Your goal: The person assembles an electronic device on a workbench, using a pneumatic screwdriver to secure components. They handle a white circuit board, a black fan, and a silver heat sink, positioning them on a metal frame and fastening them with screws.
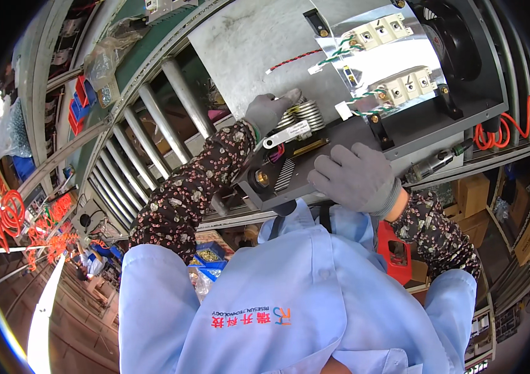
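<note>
My left hand (267, 113), in a grey glove, is closed on a silver wound coil (307, 115) that has a pale flat terminal bar (290, 134) at its near side. The coil is at the left end of a dark grey metal chassis (333, 149); the hand hides part of it. My gloved right hand (357, 177) lies on the chassis's near panel, fingers stretched and slightly apart. Farther right on the chassis, a shiny plate (365, 68) carries two cream modules (380, 31) with twisted green-and-white wires. A round brass-coloured fitting (261, 179) shows at the chassis's left end.
A black fan (455, 43) fills the chassis's far right. A pneumatic screwdriver (430, 164) lies along the near edge, close to an orange coiled air hose (492, 134). Metal rollers (165, 131) run to the left. Blue and red bins (80, 106) stand beyond them; cardboard boxes (472, 193) sit lower right.
</note>
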`<state>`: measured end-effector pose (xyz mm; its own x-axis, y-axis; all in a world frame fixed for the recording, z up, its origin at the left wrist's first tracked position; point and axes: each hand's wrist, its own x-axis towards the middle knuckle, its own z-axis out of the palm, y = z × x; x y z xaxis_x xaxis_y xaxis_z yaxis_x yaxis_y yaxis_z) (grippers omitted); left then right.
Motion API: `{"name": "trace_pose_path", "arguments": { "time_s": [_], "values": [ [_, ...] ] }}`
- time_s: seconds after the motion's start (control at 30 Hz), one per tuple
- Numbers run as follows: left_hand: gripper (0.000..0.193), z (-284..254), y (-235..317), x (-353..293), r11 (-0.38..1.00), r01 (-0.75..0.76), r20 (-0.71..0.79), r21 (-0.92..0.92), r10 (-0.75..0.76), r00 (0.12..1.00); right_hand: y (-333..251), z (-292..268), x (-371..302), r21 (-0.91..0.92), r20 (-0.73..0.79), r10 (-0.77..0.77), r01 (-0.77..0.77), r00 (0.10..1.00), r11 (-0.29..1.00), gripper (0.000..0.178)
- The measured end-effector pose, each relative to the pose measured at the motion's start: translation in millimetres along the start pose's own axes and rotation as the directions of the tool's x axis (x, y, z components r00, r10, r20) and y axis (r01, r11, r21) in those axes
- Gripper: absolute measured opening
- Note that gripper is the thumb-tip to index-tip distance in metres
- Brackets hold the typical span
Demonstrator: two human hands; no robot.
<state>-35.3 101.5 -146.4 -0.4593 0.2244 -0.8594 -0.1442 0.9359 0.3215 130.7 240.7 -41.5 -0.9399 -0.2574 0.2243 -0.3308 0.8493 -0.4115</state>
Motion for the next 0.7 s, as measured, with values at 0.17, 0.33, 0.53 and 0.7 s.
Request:
{"name": "trace_pose_path", "arguments": {
  "time_s": [0.17,0.33,0.53,0.7],
  "values": [
    [0.082,0.4,3.0,-0.7,0.983,-0.036,-0.084,0.179,0.052,0.995,0.5,0.6,-0.1,-0.025,0.0,-0.008,0.008,1.0,1.0,0.007],
    [0.085,-7.7,13.9,-1.9,0.987,-0.011,0.101,0.161,-0.005,0.995,-2.8,-1.9,-0.9,-0.03,0.032,-0.003,0.004,0.999,1.0,0.008],
    [0.08,0.4,15.8,-18.3,0.983,0.035,-0.128,0.181,-0.012,0.992,-0.2,-5.1,-0.3,-0.04,0.076,-0.023,0.026,0.997,0.999,0.004],
    [0.077,1.6,15.8,-10.4,0.991,0.075,-0.041,0.114,-0.071,0.997,-0.1,-5.0,1.1,-0.021,0.104,-0.001,0.004,0.995,1.0,0.012]
  ]
}}
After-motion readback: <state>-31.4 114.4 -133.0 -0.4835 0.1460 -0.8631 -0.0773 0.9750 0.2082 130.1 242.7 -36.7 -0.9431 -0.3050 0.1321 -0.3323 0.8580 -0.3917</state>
